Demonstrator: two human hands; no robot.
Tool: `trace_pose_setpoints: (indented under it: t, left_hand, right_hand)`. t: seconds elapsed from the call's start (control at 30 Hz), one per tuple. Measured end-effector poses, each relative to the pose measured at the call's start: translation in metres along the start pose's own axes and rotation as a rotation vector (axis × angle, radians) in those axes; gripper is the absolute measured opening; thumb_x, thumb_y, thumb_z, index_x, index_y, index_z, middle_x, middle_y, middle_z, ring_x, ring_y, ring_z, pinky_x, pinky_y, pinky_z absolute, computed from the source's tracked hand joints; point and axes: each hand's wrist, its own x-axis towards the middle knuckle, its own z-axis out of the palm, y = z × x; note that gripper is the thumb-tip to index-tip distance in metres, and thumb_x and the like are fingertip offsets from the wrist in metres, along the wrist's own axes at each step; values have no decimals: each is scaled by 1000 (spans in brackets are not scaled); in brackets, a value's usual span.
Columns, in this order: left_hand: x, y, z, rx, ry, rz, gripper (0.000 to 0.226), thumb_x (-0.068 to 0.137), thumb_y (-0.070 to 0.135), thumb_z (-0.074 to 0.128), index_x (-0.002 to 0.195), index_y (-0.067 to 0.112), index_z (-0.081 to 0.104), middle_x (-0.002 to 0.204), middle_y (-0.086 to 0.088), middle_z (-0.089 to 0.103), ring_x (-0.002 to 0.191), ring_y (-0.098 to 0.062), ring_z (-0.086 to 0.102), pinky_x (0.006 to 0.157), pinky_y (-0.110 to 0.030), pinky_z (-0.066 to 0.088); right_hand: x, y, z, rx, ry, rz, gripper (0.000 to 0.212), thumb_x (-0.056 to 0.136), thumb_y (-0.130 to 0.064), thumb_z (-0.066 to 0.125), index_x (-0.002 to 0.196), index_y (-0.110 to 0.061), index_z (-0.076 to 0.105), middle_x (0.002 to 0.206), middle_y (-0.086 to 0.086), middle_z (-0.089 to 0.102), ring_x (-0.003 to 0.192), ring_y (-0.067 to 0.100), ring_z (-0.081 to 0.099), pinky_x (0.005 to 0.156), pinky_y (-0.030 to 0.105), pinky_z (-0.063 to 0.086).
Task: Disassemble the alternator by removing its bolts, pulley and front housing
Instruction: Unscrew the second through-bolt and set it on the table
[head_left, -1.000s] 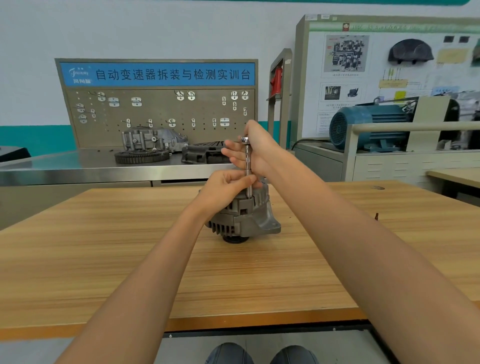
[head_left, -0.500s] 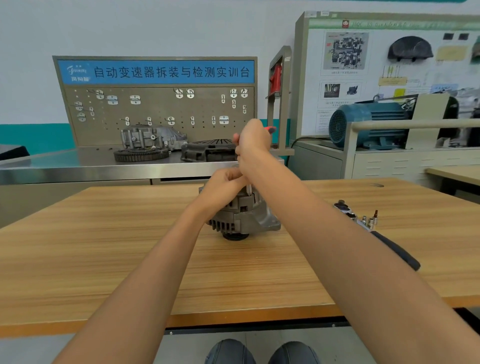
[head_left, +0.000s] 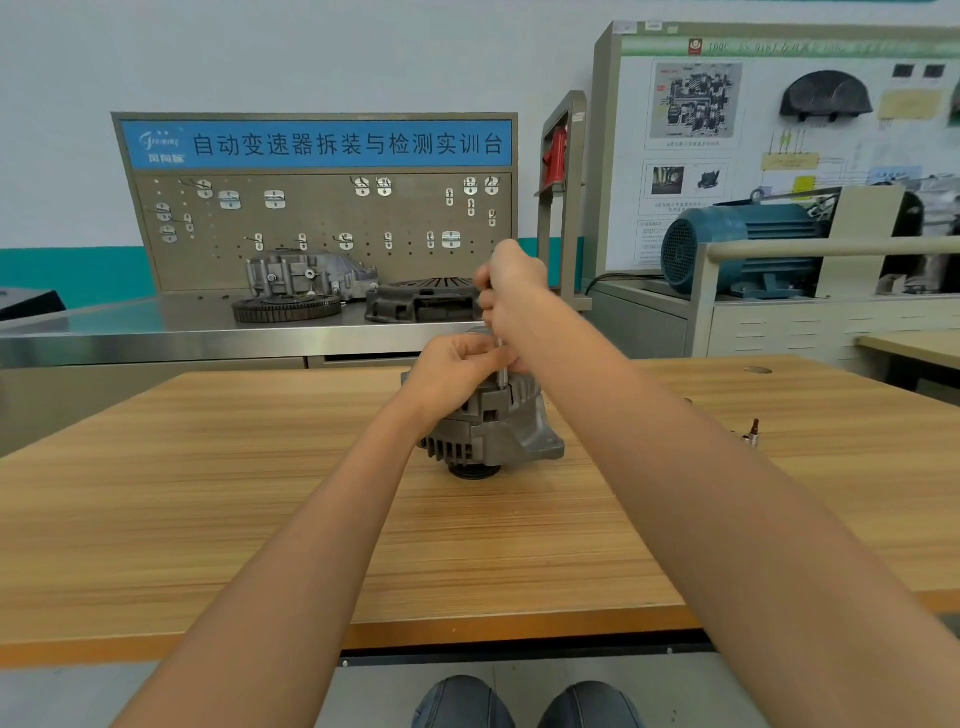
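A grey alternator (head_left: 498, 434) stands on the wooden table (head_left: 208, 493), its black pulley (head_left: 474, 472) facing down against the tabletop. A thin metal socket extension (head_left: 502, 364) rises upright from the alternator's top. My right hand (head_left: 511, 291) grips the upper end of this tool, fingers wrapped around it. My left hand (head_left: 457, 376) rests on the alternator's top and pinches the shaft lower down. The bolt under the tool is hidden by my hands.
Small sockets and bits (head_left: 752, 432) lie on the table at the right, partly behind my right forearm. A steel bench (head_left: 130, 332) behind holds a gearbox housing (head_left: 306, 278), a ring gear (head_left: 285, 309) and a black cover (head_left: 423, 304). A blue motor (head_left: 737, 249) stands at the right.
My right hand has twisted around the tool's top, so its fingers now hide the ratchet head seen a second ago. My left hand and the alternator stay in place.
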Motion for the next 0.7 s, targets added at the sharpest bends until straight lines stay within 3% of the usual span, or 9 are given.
trace_pose_setpoints:
  t: [0.07, 0.17, 0.27, 0.33, 0.4, 0.47, 0.6, 0.7]
  left_hand:
    - [1, -1, 0, 43, 48, -5, 45, 89, 8, 57, 51, 30, 67, 58, 4, 64, 64, -23, 55, 61, -28, 44]
    - [2, -3, 2, 66, 59, -2, 49, 86, 1, 52, 43, 23, 58, 51, -1, 54, 60, -24, 45, 53, -27, 34]
    - [2, -2, 0, 3, 31, -3, 37, 89, 10, 57, 58, 27, 69, 68, -1, 67, 70, -26, 58, 68, -30, 45]
    - [3, -2, -1, -44, -14, -8, 21, 90, 17, 60, 75, 26, 71, 77, 7, 74, 80, -9, 68, 81, -26, 47]
    - [4, -3, -1, -42, -49, -19, 14, 91, 19, 60, 84, 23, 72, 83, 11, 74, 86, 0, 67, 87, -22, 46]
    - [4, -4, -3, -57, -63, -31, 14, 92, 19, 59, 93, 17, 73, 91, 8, 75, 96, -2, 66, 92, -20, 44]
    - [3, -5, -5, -54, -60, -25, 18, 90, 21, 61, 96, 11, 74, 97, 2, 74, 103, -10, 65, 98, -25, 43]
    - [4, -4, -2, -24, -47, -10, 14, 90, 20, 62, 87, 15, 75, 87, 6, 75, 93, -6, 67, 92, -22, 45]
  right_hand:
    - [-4, 8, 9, 48, 248, -120, 28, 99, -18, 34, 116, -1, 48, 78, 3, 55, 59, 12, 48, 53, 21, 39]
    - [-2, 10, 11, 78, 334, -186, 31, 100, -19, 34, 121, 2, 42, 68, -2, 41, 54, 8, 40, 44, 19, 30]
    - [-2, 7, 8, -2, 138, -114, 15, 96, -16, 38, 101, -6, 49, 67, -1, 48, 47, 7, 35, 42, 18, 28]
    - [-1, 3, 2, -69, -114, -24, 16, 93, -14, 36, 84, -12, 49, 52, -5, 43, 35, 6, 25, 36, 19, 20]
    - [4, -1, -4, -153, -353, 45, 20, 93, -14, 36, 93, -11, 55, 40, -10, 34, 31, 5, 18, 33, 18, 15]
    - [5, -5, -6, -225, -522, 97, 25, 93, -15, 37, 106, -8, 57, 38, -11, 30, 31, 5, 16, 32, 17, 13]
    - [4, -4, -7, -225, -582, 111, 22, 92, -16, 38, 98, -7, 57, 39, -11, 29, 31, 4, 16, 34, 17, 12]
    - [3, -2, -7, -116, -427, 76, 20, 92, -15, 37, 90, -8, 56, 40, -11, 33, 31, 4, 19, 32, 16, 14]
